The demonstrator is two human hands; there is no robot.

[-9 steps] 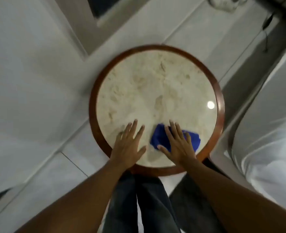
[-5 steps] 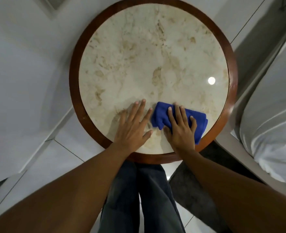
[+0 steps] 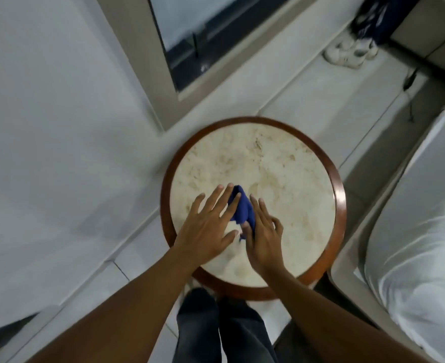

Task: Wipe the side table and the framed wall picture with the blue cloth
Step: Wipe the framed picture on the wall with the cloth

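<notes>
1. Dark trousers (image 3: 224, 328) at the bottom edge, both forearms reaching forward over the near rim of the side table (image 3: 338, 205).
2. Left hand (image 3: 207, 226) flat on the marble top, fingers spread, gripping nothing; fingertips overlap the cloth's left edge.
3. Right hand (image 3: 264, 239) pinches the blue cloth (image 3: 243, 208), bunched into a ridge between the two hands, near the table's centre-left.
4. White bedding (image 3: 420, 231) to the right of the table.
5. Framed panel (image 3: 190, 40) and white shoes (image 3: 349, 52) beyond it.
</notes>
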